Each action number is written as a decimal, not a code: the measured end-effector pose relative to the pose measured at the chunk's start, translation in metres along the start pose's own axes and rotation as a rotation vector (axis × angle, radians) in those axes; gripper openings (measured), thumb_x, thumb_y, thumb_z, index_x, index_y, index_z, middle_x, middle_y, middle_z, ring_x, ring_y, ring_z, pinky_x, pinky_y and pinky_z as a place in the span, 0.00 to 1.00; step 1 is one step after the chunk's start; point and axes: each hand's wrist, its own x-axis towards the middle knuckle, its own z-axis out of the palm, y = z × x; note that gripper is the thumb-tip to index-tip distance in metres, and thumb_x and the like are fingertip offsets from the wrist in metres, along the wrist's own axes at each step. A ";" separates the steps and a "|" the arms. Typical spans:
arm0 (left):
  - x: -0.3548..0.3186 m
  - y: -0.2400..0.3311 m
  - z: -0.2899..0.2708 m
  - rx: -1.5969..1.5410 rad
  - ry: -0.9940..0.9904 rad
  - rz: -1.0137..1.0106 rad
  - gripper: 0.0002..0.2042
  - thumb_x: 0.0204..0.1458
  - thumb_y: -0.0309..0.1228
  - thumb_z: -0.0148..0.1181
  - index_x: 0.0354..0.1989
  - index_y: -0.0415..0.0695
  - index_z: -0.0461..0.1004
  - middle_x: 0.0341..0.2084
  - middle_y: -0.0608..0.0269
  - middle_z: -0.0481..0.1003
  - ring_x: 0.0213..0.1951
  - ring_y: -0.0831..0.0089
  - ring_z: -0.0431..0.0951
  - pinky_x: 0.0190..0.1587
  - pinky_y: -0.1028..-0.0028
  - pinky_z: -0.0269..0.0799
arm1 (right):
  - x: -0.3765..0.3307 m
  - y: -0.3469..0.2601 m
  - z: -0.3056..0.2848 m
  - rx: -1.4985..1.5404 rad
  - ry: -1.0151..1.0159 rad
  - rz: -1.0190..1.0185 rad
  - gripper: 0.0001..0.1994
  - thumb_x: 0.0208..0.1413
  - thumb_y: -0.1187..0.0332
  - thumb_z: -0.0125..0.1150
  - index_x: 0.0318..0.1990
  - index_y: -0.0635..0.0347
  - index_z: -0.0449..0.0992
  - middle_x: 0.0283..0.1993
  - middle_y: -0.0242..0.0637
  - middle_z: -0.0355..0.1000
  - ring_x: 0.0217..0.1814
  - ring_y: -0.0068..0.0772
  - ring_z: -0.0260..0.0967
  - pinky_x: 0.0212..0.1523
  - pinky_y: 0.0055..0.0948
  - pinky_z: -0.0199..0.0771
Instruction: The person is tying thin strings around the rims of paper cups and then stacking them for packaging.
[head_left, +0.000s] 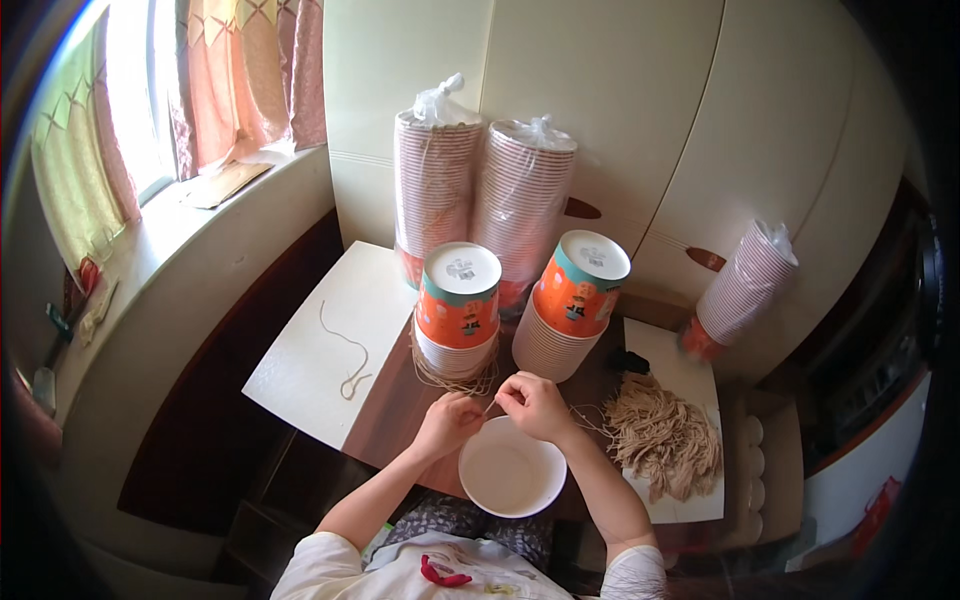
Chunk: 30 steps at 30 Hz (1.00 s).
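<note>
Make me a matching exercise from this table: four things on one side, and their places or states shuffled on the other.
1. Round white tub
2. Bundle of tan string
3. Single tan strand
4. Two unbagged orange-and-teal printed tubs

A. Upside down, topping pale nested stacks
B. Spread over the right white board
C. Open mouth up, near the left hand and right hand
D. Curved on the left white board

Pairs: 1-C, 2-B, 3-D, 4-A

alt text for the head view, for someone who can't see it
A person's left hand and right hand pinch a string near a white tub, with upturned orange tubs stacked beyond and a tan string bundle at right.
</note>
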 end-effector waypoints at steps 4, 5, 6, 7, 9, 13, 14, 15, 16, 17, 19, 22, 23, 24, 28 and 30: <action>-0.002 0.006 -0.003 -0.082 -0.033 -0.128 0.05 0.38 0.26 0.60 0.23 0.39 0.72 0.19 0.60 0.69 0.25 0.66 0.72 0.29 0.71 0.68 | -0.001 -0.003 -0.002 0.000 0.025 0.011 0.05 0.45 0.72 0.57 0.23 0.64 0.71 0.23 0.38 0.67 0.21 0.33 0.67 0.23 0.28 0.66; -0.003 0.006 -0.003 -0.068 -0.048 -0.151 0.05 0.38 0.26 0.60 0.23 0.39 0.72 0.19 0.60 0.69 0.24 0.67 0.72 0.28 0.72 0.68 | -0.002 -0.004 -0.001 -0.001 0.025 0.011 0.05 0.45 0.72 0.57 0.23 0.64 0.71 0.23 0.38 0.67 0.21 0.33 0.67 0.23 0.28 0.66; -0.004 0.006 -0.004 -0.053 -0.062 -0.174 0.05 0.38 0.26 0.60 0.23 0.39 0.72 0.19 0.60 0.69 0.24 0.68 0.72 0.28 0.73 0.68 | -0.003 -0.005 0.000 -0.001 0.047 0.012 0.05 0.45 0.72 0.57 0.23 0.63 0.71 0.23 0.38 0.67 0.21 0.33 0.67 0.23 0.28 0.66; -0.005 0.004 -0.003 -0.053 -0.060 -0.174 0.05 0.38 0.26 0.60 0.23 0.39 0.72 0.19 0.60 0.69 0.24 0.68 0.72 0.28 0.73 0.68 | -0.003 -0.007 0.000 -0.001 0.068 0.011 0.04 0.45 0.72 0.57 0.23 0.63 0.71 0.23 0.38 0.67 0.21 0.33 0.67 0.23 0.28 0.66; -0.008 -0.001 -0.002 -0.001 -0.103 -0.218 0.06 0.38 0.27 0.60 0.22 0.39 0.71 0.20 0.59 0.69 0.24 0.67 0.72 0.29 0.72 0.68 | -0.002 -0.016 -0.003 0.007 0.070 0.011 0.04 0.45 0.72 0.57 0.23 0.63 0.71 0.23 0.38 0.67 0.21 0.33 0.67 0.23 0.28 0.67; -0.010 0.000 -0.003 -0.036 -0.123 -0.249 0.06 0.38 0.27 0.60 0.22 0.38 0.71 0.20 0.58 0.69 0.24 0.67 0.72 0.29 0.72 0.69 | 0.001 -0.025 -0.005 -0.001 0.085 -0.021 0.04 0.44 0.74 0.57 0.22 0.64 0.71 0.21 0.36 0.66 0.20 0.26 0.65 0.22 0.24 0.65; -0.009 -0.001 -0.002 -0.060 -0.141 -0.266 0.06 0.38 0.27 0.60 0.22 0.38 0.71 0.20 0.58 0.69 0.24 0.66 0.72 0.28 0.71 0.68 | 0.001 -0.025 -0.003 -0.001 0.085 -0.020 0.04 0.44 0.74 0.57 0.22 0.64 0.71 0.21 0.36 0.66 0.20 0.26 0.65 0.22 0.24 0.65; -0.009 -0.001 0.000 -0.084 -0.160 -0.283 0.07 0.38 0.28 0.60 0.21 0.38 0.71 0.19 0.58 0.69 0.24 0.66 0.72 0.28 0.71 0.68 | 0.000 -0.025 -0.001 -0.072 0.102 -0.041 0.04 0.44 0.74 0.57 0.21 0.63 0.70 0.21 0.36 0.65 0.19 0.28 0.65 0.21 0.24 0.65; -0.009 -0.003 0.001 -0.084 -0.158 -0.282 0.07 0.38 0.28 0.60 0.21 0.38 0.71 0.19 0.58 0.69 0.24 0.66 0.72 0.28 0.71 0.68 | 0.001 -0.026 0.001 -0.142 0.119 -0.063 0.04 0.43 0.74 0.57 0.21 0.63 0.70 0.21 0.36 0.65 0.19 0.29 0.65 0.21 0.25 0.65; -0.010 -0.007 0.004 -0.070 -0.160 -0.285 0.07 0.38 0.28 0.60 0.21 0.38 0.71 0.19 0.57 0.69 0.24 0.65 0.72 0.28 0.70 0.68 | 0.002 -0.028 0.001 -0.143 0.120 -0.064 0.04 0.43 0.74 0.57 0.21 0.63 0.70 0.21 0.36 0.65 0.19 0.29 0.65 0.21 0.25 0.65; -0.010 -0.008 0.004 -0.055 -0.163 -0.288 0.07 0.38 0.28 0.60 0.21 0.38 0.71 0.19 0.57 0.69 0.25 0.64 0.73 0.29 0.70 0.69 | 0.004 -0.036 -0.001 -0.160 0.195 -0.125 0.04 0.42 0.75 0.57 0.20 0.61 0.69 0.20 0.36 0.64 0.19 0.31 0.65 0.20 0.26 0.65; -0.012 -0.006 0.002 0.010 -0.155 -0.267 0.06 0.37 0.28 0.59 0.20 0.39 0.70 0.19 0.57 0.69 0.24 0.63 0.72 0.29 0.69 0.69 | 0.010 -0.050 -0.012 -0.221 0.269 -0.165 0.05 0.42 0.75 0.57 0.20 0.61 0.69 0.20 0.35 0.64 0.18 0.31 0.64 0.19 0.27 0.64; -0.012 -0.005 0.001 0.017 -0.148 -0.258 0.06 0.37 0.28 0.59 0.20 0.39 0.70 0.19 0.57 0.68 0.24 0.63 0.72 0.28 0.69 0.68 | 0.010 -0.053 -0.014 -0.271 0.302 -0.188 0.04 0.42 0.75 0.57 0.20 0.61 0.69 0.20 0.35 0.64 0.17 0.31 0.64 0.18 0.28 0.63; -0.013 -0.004 0.001 0.024 -0.140 -0.249 0.06 0.37 0.28 0.59 0.20 0.39 0.70 0.19 0.57 0.68 0.24 0.63 0.72 0.28 0.68 0.68 | 0.011 -0.057 -0.018 -0.272 0.302 -0.188 0.04 0.42 0.75 0.57 0.20 0.61 0.69 0.20 0.35 0.64 0.17 0.31 0.64 0.18 0.28 0.63; -0.013 0.000 0.002 0.023 -0.132 -0.258 0.06 0.37 0.28 0.59 0.20 0.39 0.70 0.18 0.57 0.68 0.24 0.63 0.72 0.28 0.68 0.68 | 0.012 -0.065 -0.025 -0.303 0.345 -0.236 0.04 0.42 0.75 0.57 0.21 0.60 0.68 0.20 0.34 0.64 0.17 0.31 0.64 0.18 0.28 0.63; -0.013 -0.002 0.004 0.053 -0.099 -0.207 0.05 0.37 0.28 0.59 0.20 0.40 0.70 0.18 0.58 0.68 0.24 0.63 0.72 0.28 0.68 0.68 | 0.011 -0.066 -0.025 -0.318 0.350 -0.254 0.04 0.42 0.75 0.57 0.21 0.60 0.68 0.20 0.34 0.64 0.17 0.32 0.64 0.19 0.28 0.63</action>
